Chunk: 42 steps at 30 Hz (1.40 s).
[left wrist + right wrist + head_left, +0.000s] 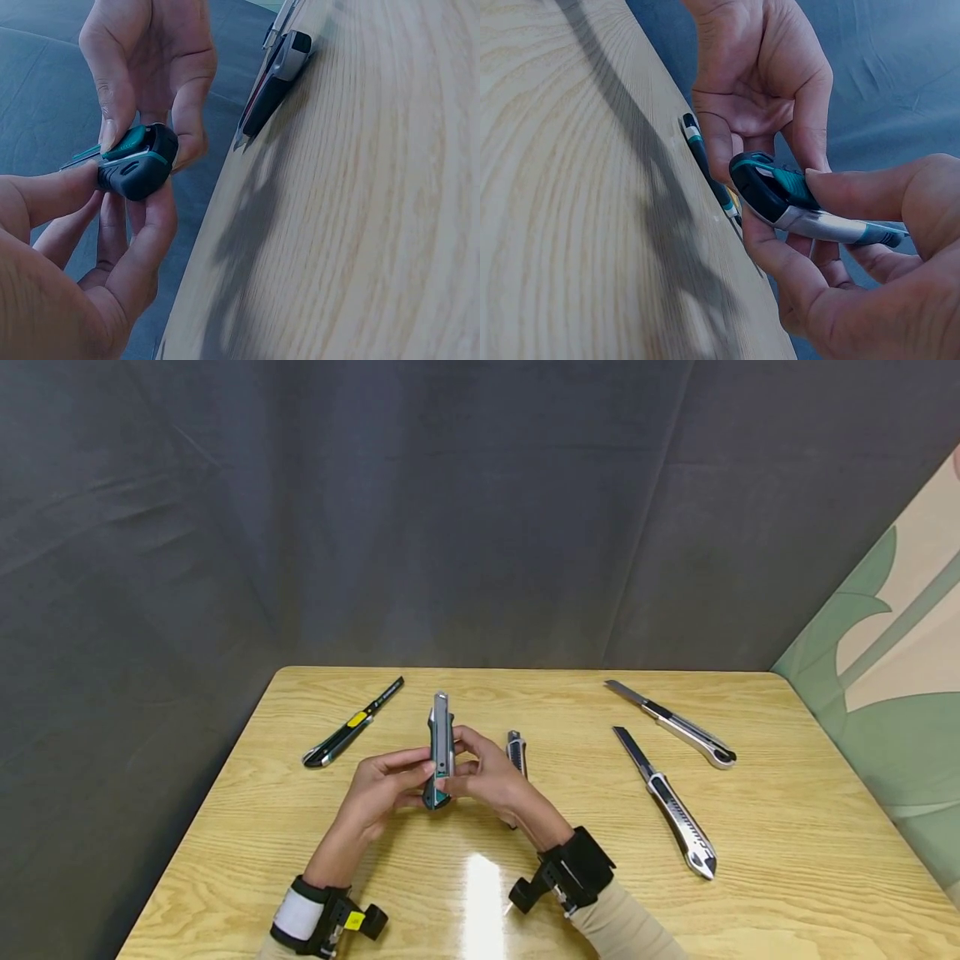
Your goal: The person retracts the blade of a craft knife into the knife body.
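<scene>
Both my hands hold one box cutter (441,735) with a dark and teal body and a silver front, raised above the table and pointing away from me. My left hand (379,788) pinches it from the left, thumb at the side and fingers underneath, as the left wrist view shows. From the other side my right hand (491,777) grips it, with the right thumb (862,189) on the teal slider (795,187). Beside and partly behind the right hand lies a smaller silver and black cutter (515,752), its middle hidden by that hand.
On the wooden table (570,710), a black cutter with a yellow patch (357,719) lies to the left. Toward the right lie two silver cutters, one nearer (678,818) and one farther back (686,732), blades out. A dark curtain (480,527) hangs behind.
</scene>
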Each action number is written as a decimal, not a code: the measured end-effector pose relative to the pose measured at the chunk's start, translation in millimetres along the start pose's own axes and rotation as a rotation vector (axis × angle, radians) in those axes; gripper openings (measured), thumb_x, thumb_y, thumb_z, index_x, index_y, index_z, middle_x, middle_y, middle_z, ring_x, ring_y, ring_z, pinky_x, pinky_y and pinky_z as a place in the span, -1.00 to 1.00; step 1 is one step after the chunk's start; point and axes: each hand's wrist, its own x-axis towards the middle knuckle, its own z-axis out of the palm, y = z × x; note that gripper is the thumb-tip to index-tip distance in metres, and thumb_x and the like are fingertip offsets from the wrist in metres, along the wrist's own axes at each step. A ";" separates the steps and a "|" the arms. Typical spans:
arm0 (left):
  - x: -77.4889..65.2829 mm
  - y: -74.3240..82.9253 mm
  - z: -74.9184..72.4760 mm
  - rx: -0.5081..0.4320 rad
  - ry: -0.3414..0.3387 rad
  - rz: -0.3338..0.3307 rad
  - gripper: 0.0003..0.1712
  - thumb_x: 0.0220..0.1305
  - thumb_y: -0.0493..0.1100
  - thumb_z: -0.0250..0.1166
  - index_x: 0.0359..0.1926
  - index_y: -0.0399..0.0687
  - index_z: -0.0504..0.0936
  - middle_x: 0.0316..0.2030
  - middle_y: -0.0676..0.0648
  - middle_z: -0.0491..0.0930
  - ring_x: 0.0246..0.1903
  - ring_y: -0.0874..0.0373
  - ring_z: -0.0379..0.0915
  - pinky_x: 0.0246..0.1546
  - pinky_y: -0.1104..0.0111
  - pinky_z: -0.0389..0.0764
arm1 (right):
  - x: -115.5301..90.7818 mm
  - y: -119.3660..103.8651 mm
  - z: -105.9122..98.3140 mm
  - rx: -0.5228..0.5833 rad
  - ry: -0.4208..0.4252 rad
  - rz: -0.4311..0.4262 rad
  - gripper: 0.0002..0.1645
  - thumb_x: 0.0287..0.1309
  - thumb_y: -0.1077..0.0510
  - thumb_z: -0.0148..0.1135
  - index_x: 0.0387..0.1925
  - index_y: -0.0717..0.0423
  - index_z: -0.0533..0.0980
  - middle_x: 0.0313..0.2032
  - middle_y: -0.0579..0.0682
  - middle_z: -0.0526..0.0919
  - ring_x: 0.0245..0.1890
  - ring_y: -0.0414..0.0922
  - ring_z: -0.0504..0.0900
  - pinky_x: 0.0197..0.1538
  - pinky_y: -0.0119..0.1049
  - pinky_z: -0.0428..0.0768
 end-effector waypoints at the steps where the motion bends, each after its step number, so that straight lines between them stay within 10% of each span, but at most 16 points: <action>1: -0.1 0.0 -0.3 0.001 -0.001 0.001 -0.58 0.09 -0.20 0.39 0.02 -0.15 0.64 -0.15 -0.13 0.67 -0.28 -0.02 0.61 -0.37 0.17 0.74 | -0.1 -0.1 0.0 -0.002 -0.005 0.001 -0.37 -0.05 0.43 0.31 0.09 0.02 0.39 -0.02 0.25 0.37 -0.20 0.10 0.62 -0.25 -0.19 0.66; 42: 3.7 -14.9 -3.8 0.328 0.022 0.014 -0.68 0.14 -0.31 0.31 -0.04 -0.11 0.66 -0.27 -0.26 0.67 -0.47 0.01 0.59 -0.62 0.28 0.69 | 10.4 13.3 -5.4 -0.073 0.079 0.205 -0.54 0.11 0.32 0.21 0.08 0.32 0.41 -0.14 0.30 0.51 -0.33 0.03 0.65 -0.11 -0.02 0.70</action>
